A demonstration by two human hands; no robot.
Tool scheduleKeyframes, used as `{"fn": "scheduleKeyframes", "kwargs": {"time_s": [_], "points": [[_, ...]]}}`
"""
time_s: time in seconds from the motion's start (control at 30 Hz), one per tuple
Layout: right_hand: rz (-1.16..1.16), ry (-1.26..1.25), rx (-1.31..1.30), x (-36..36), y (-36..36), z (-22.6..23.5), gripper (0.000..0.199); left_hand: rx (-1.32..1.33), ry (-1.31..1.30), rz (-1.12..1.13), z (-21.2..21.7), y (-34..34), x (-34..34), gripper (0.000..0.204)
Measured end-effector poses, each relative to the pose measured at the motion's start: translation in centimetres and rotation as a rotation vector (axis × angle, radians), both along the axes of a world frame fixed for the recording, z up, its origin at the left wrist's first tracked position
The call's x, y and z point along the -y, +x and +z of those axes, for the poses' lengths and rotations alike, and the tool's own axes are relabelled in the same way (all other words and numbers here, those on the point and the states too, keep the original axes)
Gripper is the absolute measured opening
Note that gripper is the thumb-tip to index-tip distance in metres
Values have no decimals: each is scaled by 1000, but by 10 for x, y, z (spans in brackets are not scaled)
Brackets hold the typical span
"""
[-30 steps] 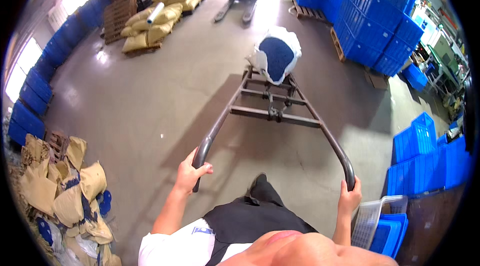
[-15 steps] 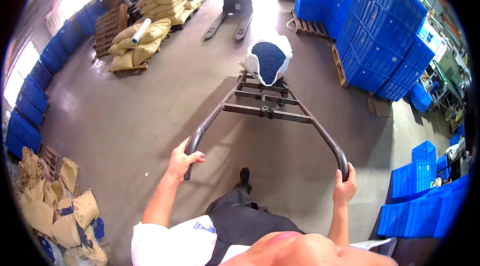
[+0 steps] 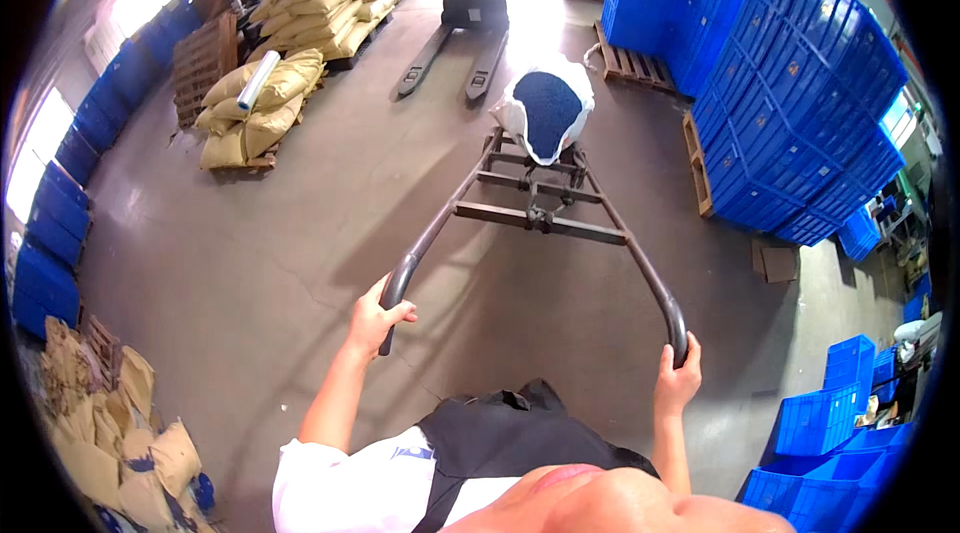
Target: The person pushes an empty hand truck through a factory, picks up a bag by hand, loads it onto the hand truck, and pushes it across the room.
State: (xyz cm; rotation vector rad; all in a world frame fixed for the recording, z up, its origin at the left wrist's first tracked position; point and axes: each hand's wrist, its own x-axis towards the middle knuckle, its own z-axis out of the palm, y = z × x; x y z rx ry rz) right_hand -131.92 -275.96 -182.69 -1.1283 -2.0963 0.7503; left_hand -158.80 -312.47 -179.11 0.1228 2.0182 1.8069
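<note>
A dark metal hand truck stretches out in front of me, its two bent tubular handles reaching back on either side. My left hand is closed around the end of the left handle, thumb lying along the inner side. The tip of the right handle sits in the grip of my right hand. At the far end of the frame rests an open white sack, filled with dark blue granules. The truck's lower part and wheels are hidden.
Ahead stands a pallet jack, forks toward me. Stacked tan sacks and a smaller sack pile are at the left. Tall blue crates line the right; more blue bins sit near right. Crumpled empty sacks lie near left.
I have moved forward with the hand truck; the pallet jack and crate stacks appear nearer. My foot, seen before, is now out of sight. Both hands keep their hold.
</note>
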Motion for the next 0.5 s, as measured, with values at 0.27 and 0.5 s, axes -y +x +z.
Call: {"fn": "scheduleKeyframes", "kwargs": {"time_s": [0.27, 0.5], "points": [[-13, -126, -40, -58, -136, 8, 41, -49, -33, -24, 3, -136, -67, 58], [-12, -56, 3, -104, -249, -11, 44, -22, -112, 1, -10, -254, -110, 57]]}}
